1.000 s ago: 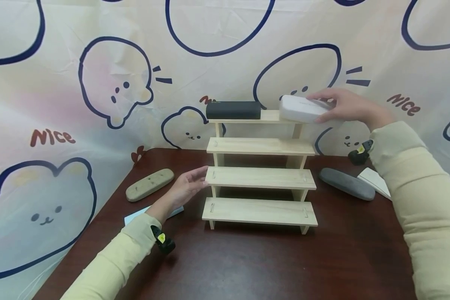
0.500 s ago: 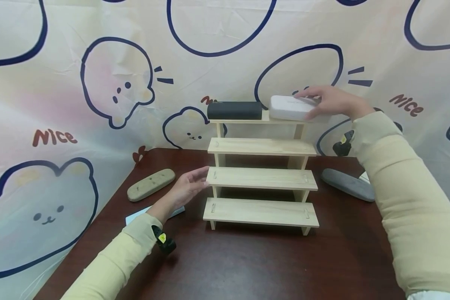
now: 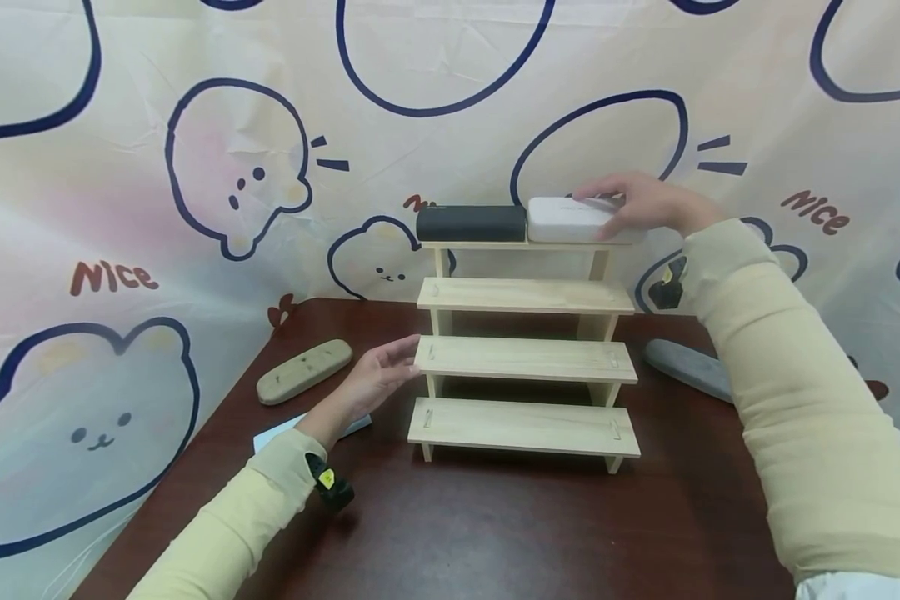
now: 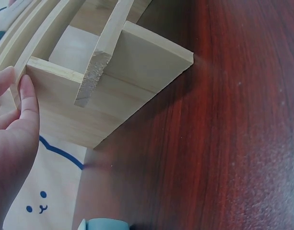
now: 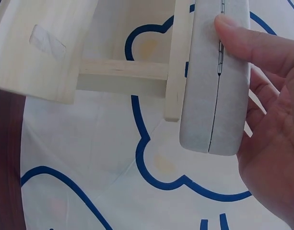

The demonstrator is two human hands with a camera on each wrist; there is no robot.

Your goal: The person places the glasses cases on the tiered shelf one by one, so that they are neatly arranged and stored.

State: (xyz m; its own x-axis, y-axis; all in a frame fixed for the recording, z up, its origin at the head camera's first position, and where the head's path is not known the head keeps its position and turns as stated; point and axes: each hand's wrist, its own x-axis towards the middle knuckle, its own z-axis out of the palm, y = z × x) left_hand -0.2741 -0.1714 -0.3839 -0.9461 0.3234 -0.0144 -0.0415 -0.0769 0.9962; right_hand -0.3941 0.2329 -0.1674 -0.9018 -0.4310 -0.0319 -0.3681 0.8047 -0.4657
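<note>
A pale wooden four-step display stand (image 3: 525, 358) rises from the table. My right hand (image 3: 648, 204) holds a white hinged glasses case (image 3: 562, 218) by its right end, thumb in front and fingers over the top. The case lies along the top step, its left end right beside a black glasses case (image 3: 471, 223). In the right wrist view, my thumb presses near the metal hinge on the white case (image 5: 202, 96), and its end juts past the step. My left hand (image 3: 378, 375) pinches the left end of the second step from the bottom, between thumb and fingers.
An olive glasses case (image 3: 303, 372) lies left of the stand, with a light blue flat object (image 3: 270, 432) partly under the left forearm. A grey glasses case (image 3: 686, 367) lies right, partly behind the right sleeve. A printed curtain (image 3: 420, 158) hangs close behind the stand.
My right hand has moved the white glasses case left and set it along the top step, up against the black one. The left hand stays at the stand.
</note>
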